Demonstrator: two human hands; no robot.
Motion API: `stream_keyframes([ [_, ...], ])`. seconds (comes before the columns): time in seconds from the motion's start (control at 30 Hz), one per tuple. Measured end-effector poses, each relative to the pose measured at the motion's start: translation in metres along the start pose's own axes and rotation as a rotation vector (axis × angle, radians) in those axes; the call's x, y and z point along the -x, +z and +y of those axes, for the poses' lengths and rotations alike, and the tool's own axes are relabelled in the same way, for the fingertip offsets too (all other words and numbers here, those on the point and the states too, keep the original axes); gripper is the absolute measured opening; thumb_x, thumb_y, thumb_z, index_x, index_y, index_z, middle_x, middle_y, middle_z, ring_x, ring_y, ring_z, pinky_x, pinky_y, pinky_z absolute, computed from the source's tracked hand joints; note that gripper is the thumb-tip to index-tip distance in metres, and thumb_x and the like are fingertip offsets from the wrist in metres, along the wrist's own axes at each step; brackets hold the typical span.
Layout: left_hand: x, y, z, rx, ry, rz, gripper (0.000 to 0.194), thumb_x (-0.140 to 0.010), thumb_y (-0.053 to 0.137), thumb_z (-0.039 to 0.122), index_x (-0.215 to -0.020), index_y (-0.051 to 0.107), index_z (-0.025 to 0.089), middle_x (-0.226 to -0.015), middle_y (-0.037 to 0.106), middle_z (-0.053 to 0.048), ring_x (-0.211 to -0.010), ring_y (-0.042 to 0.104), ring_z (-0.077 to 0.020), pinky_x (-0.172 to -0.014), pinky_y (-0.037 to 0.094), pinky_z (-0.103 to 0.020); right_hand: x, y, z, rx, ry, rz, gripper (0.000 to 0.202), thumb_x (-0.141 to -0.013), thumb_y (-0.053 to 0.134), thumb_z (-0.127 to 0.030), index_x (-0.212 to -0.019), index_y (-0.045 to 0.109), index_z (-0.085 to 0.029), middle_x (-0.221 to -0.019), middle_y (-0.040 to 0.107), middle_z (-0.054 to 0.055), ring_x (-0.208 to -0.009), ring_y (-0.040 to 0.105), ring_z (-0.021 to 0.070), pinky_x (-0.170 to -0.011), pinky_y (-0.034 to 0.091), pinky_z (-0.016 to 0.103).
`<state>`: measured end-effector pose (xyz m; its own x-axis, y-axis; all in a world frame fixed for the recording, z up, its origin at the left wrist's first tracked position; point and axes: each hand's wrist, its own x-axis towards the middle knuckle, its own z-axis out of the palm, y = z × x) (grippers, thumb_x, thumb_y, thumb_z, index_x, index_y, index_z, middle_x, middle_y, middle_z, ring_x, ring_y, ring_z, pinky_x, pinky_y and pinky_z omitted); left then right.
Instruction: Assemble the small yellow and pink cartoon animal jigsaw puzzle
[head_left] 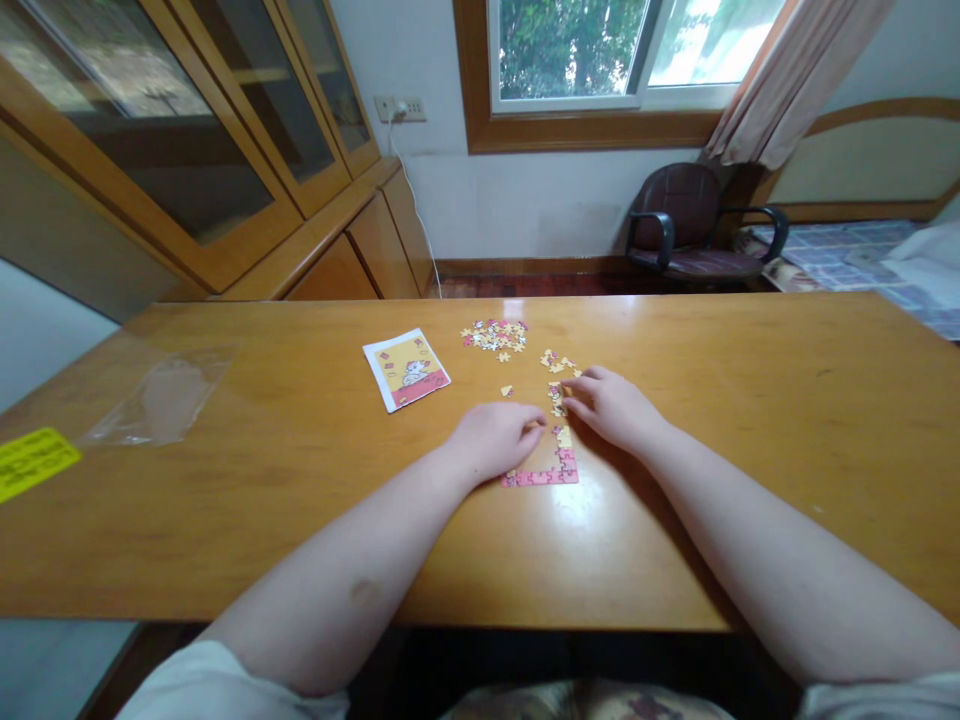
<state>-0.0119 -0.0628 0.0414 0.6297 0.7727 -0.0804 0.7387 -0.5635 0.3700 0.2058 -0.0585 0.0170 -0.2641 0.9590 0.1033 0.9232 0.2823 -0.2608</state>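
Two hands, one left hand [504,440] and one right hand [609,408], and two sleeves [217,685] appear at one table [262,545], alongside one card [412,368], one bag [171,400] and one yellow label [34,463]. Puzzle pieces, too small to count, form one L-shaped strip [541,478], one short run [556,398], one pile [495,335] and one cluster [551,360]; one loose piece [506,391] lies apart. Also pictured: one cabinet [285,222] with three glass doors [142,150] visible, one cord [412,185], one window [570,50] with two panes, one curtain [795,85], one chair [681,205] and one bed [844,260].

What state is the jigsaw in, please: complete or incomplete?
It is incomplete: joined pink pieces form an edge and right-hand corner, while a pile of loose pieces lies farther away.
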Motion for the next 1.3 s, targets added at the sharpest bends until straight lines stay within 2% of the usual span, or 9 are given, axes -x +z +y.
stream_keyframes([
  [0.07,-0.005,-0.001,-0.012,0.0,-0.16,0.119,0.029,-0.089,0.045,0.035,-0.108,0.066,0.026,-0.099,0.072,-0.004,-0.089,0.065,-0.0214,-0.077,0.048,-0.032,-0.002,0.005,0.001,0.013,-0.02,0.008,0.035,-0.09,0.051,-0.04,-0.115,0.067,-0.022,-0.098,0.062,0.01,-0.088,0.06,0.0206,-0.082,0.045,0.03],
  [0.13,-0.011,-0.001,-0.027,0.007,-0.26,0.192,0.03,-0.088,0.047,0.037,-0.109,0.065,0.026,-0.099,0.072,-0.005,-0.089,0.065,-0.0221,-0.078,0.048,-0.032,-0.003,0.009,0.003,0.017,-0.041,0.001,0.036,-0.089,0.052,-0.041,-0.116,0.067,-0.023,-0.097,0.061,0.009,-0.088,0.06,0.0206,-0.083,0.045,0.03],
  [0.27,-0.021,0.002,-0.049,0.068,-0.317,0.235,0.036,-0.084,0.054,0.047,-0.109,0.066,0.025,-0.1,0.07,-0.006,-0.089,0.063,-0.0222,-0.077,0.048,-0.032,-0.004,0.01,0.004,0.007,-0.044,-0.008,0.034,-0.088,0.054,-0.041,-0.114,0.067,-0.024,-0.096,0.061,0.008,-0.087,0.06,0.0198,-0.082,0.045,0.029],
  [0.37,-0.024,0.003,-0.055,0.1,-0.3,0.223,0.038,-0.081,0.057,0.05,-0.108,0.068,0.026,-0.102,0.07,-0.005,-0.089,0.062,-0.0214,-0.078,0.048,-0.032,-0.002,0.004,0.004,-0.007,0.002,0.039,0.033,-0.088,0.053,-0.039,-0.114,0.067,-0.023,-0.098,0.062,0.008,-0.086,0.06,0.0198,-0.082,0.045,0.03],
  [0.53,-0.025,0.003,-0.056,0.098,-0.26,0.184,0.032,-0.082,0.056,0.047,-0.104,0.071,0.028,-0.101,0.069,-0.003,-0.09,0.062,-0.0205,-0.078,0.047,-0.032,0.001,-0.006,0.004,-0.013,0.124,0.18,0.033,-0.09,0.049,-0.038,-0.107,0.069,-0.019,-0.096,0.064,0.009,-0.084,0.061,0.021,-0.079,0.045,0.031],
  [0.77,-0.023,0.001,-0.052,0.114,-0.191,0.182,0.029,-0.084,0.054,0.038,-0.105,0.071,0.026,-0.099,0.069,-0.004,-0.088,0.061,-0.0192,-0.078,0.047,-0.03,-0.003,-0.009,0.02,-0.035,0.24,0.322,0.028,-0.086,0.052,-0.035,-0.097,0.07,-0.017,-0.087,0.065,0.008,-0.081,0.059,0.0221,-0.076,0.044,0.033],
  [0.97,-0.017,-0.006,-0.043,0.027,0.006,0.048,0.023,-0.081,0.056,0.033,-0.094,0.073,0.027,-0.087,0.068,-0.002,-0.079,0.061,-0.0172,-0.07,0.044,-0.028,-0.007,-0.005,0.028,-0.069,0.256,0.367,0.025,-0.085,0.052,-0.032,-0.09,0.07,-0.017,-0.082,0.065,0.007,-0.078,0.058,0.021,-0.073,0.043,0.032],
  [1.13,-0.014,-0.013,-0.048,-0.013,-0.026,-0.004,0.021,-0.077,0.057,0.031,-0.089,0.072,0.025,-0.089,0.069,-0.003,-0.08,0.061,-0.0181,-0.07,0.043,-0.028,-0.008,0.001,0.031,-0.091,0.253,0.359,0.023,-0.085,0.051,-0.032,-0.086,0.07,-0.018,-0.083,0.065,0.007,-0.078,0.058,0.0203,-0.07,0.042,0.031],
  [1.3,-0.016,-0.013,-0.059,0.017,-0.084,0.072,0.03,-0.082,0.05,0.034,-0.103,0.07,0.026,-0.092,0.069,-0.002,-0.08,0.061,-0.0175,-0.071,0.044,-0.028,-0.009,0.006,0.034,-0.101,0.255,0.348,0.023,-0.085,0.052,-0.033,-0.085,0.07,-0.019,-0.083,0.065,0.006,-0.079,0.058,0.0198,-0.07,0.042,0.03],
])
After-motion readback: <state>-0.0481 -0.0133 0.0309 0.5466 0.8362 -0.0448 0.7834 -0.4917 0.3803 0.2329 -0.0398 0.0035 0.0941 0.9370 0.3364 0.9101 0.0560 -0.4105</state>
